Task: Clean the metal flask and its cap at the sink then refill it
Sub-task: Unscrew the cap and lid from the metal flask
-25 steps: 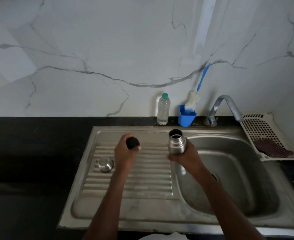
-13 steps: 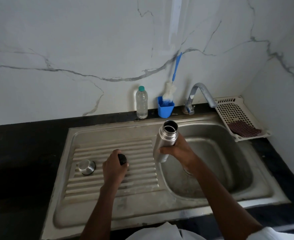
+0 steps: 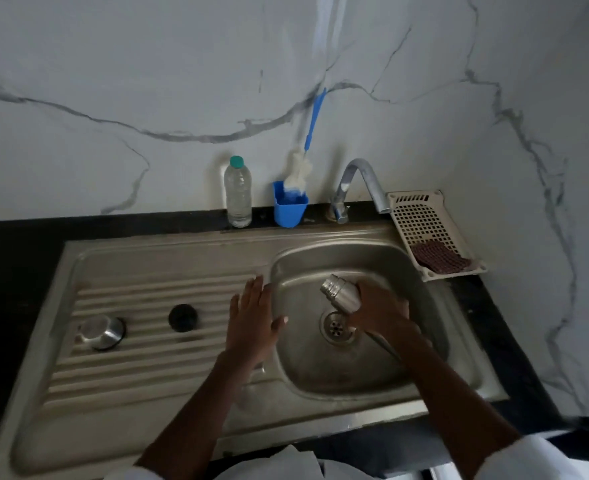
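Flask [image 3: 341, 296]: gripped in my right hand [image 3: 377, 311] over the basin, long axis tilted, mouth toward 10 o'clock, drain [image 3: 337, 326] just below. Left hand [image 3: 251, 318]: fingers straight, holding nothing, at the basin's 9 o'clock rim. Black cap [image 3: 182, 317]: on the drainboard further toward 9 o'clock. Tap [image 3: 362, 183]: at 12, open room beneath.

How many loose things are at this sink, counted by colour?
Silver metal: 2, the steel flask and the steel cup cap
Black: 1, the round stopper
Blue: 2, the plastic cup and the bottle brush
Clear: 1, the plastic water bottle
Brown: 1, the scrub pad
Total: 7
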Available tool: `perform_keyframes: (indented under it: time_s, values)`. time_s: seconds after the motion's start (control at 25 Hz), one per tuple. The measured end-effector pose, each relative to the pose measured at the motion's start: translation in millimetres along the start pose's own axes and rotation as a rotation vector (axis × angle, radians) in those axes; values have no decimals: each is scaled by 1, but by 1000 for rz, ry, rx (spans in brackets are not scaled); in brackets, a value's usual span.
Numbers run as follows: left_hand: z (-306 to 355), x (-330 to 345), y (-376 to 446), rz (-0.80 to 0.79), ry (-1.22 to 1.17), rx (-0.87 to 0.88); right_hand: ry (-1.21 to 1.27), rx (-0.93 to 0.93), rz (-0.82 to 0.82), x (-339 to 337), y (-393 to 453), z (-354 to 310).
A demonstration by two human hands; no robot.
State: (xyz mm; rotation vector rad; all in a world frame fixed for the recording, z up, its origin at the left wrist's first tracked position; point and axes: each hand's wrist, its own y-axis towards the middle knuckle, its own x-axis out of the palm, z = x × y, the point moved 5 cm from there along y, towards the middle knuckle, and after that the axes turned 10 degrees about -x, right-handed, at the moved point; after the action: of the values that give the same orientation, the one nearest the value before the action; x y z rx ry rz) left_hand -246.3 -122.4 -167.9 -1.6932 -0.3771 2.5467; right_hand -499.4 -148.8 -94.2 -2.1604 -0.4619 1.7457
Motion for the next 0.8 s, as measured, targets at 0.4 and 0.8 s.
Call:
perform_keyframes:
  time_s: [0.4, 0.8]
  values:
    - [-11, 39, 12, -65, 92, -57, -8, 33, -470, -3, 28, 39]
    - [-15, 41, 16, -90, 126, -84, 1495, 20, -648, 73, 49, 79]
